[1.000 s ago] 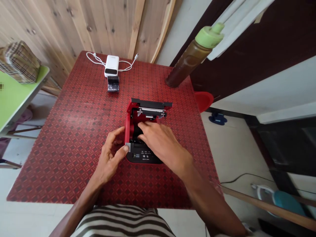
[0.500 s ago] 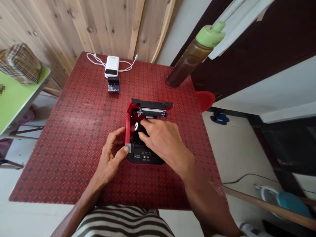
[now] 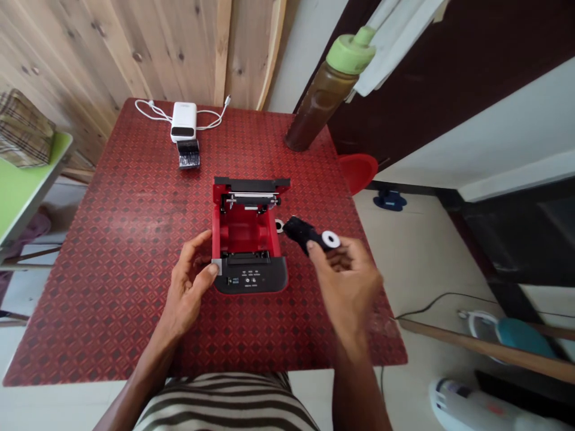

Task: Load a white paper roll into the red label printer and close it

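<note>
A small red printer (image 3: 248,239) with a black front panel sits open in the middle of the red patterned table (image 3: 117,251); its lid stands up at the back and its red bay shows no roll inside. My left hand (image 3: 191,284) grips the printer's left front corner, thumb on a grey tab. My right hand (image 3: 348,281) is to the right of the printer, fingers closed on a black roll with white end caps (image 3: 309,234), held just above the table.
A white power bank (image 3: 183,121) with a white cable and a small black part (image 3: 188,154) lie at the table's far side. A tall brown bottle with a green cap (image 3: 326,90) stands at the far right corner. A green side table (image 3: 22,185) is at the left.
My right hand has lifted the black roll out of the printer bay and carried it to the right. My left hand stays on the printer's corner. The camera has shifted slightly.
</note>
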`<state>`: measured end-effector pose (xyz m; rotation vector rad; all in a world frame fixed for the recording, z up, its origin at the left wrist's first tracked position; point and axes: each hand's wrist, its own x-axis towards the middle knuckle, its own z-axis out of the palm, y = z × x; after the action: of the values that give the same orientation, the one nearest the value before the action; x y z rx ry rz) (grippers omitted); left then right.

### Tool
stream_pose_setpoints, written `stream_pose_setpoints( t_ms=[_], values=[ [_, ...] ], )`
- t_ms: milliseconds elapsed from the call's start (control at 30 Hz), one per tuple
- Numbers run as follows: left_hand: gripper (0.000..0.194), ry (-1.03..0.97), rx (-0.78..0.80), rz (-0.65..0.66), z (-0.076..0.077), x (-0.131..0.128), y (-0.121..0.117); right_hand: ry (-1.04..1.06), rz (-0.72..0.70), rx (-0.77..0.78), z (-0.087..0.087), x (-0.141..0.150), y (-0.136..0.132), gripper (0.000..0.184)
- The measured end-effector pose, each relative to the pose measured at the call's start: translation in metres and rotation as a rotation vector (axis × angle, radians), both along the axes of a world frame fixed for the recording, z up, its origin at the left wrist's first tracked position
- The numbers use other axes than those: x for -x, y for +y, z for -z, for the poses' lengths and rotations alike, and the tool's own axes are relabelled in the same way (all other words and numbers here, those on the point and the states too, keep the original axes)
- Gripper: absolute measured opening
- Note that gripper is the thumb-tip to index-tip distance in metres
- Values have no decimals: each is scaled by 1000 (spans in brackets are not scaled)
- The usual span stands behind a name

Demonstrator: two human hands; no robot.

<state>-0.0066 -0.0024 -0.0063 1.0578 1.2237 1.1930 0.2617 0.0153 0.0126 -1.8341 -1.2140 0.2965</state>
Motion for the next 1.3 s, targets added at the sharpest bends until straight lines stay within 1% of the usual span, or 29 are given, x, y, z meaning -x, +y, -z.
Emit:
stream_pose_setpoints(
  t_ms=[33, 100, 133, 200, 267, 333, 400, 467, 533, 633, 800, 900, 967, 1000, 1067, 1133, 1200, 1300],
  values=[
    [59, 6, -1, -3, 0, 0, 0, -18, -2, 17, 10, 5, -6, 29],
    [58, 17, -6, -13, 1, 0, 0, -50, -91, 65, 26, 16, -17, 28],
    [58, 20, -8, -15, 1, 0, 0, -69, -158, 82, 31, 20, -23, 26],
    [59, 25, -11, -10, 2, 1, -1, -103, -283, 101, 36, 24, -32, 20],
    [59, 25, -16, -2, 3, 2, -1, -114, -368, 103, 35, 23, -36, 14],
    [58, 27, -24, -3, 3, 2, -1, -115, -449, 117, 29, 17, -36, 9],
    [57, 35, -32, -11, 2, 2, -1, -133, -549, 158, 22, 12, -33, 10],
    [57, 40, -40, -12, 2, 2, 0, -157, -620, 205, 15, 9, -28, 12],
    [58, 45, -45, -7, 3, 2, 0, -163, -645, 240, 11, 7, -24, 12],
    [59, 54, -43, -5, 5, 2, 0, -142, -660, 267, 12, 6, -22, 15],
    [58, 37, -38, -3, 6, 3, 0, -32, -656, 316, 17, -5, -28, 36],
    [56, 45, -62, -6, 5, 3, 0, 103, -674, 389, 12, -21, -29, 50],
    [56, 45, -62, -10, 5, 3, 1, 200, -699, 408, 7, -34, -23, 51],
    [57, 46, -58, -11, 4, 3, 1, 228, -694, 388, 5, -39, -17, 47],
    [58, 43, -47, -13, 4, 2, 0, 216, -628, 293, 4, -45, 0, 35],
    [58, 43, -43, -14, 3, 2, 0, 130, -562, 188, 9, -43, 21, 29],
    [58, 42, -42, -10, 2, 2, 0, 71, -604, 154, 18, -35, 43, 35],
    [57, 22, -43, 2, 2, 1, 0, 83, -703, 146, 31, -19, 67, 39]
  ],
)
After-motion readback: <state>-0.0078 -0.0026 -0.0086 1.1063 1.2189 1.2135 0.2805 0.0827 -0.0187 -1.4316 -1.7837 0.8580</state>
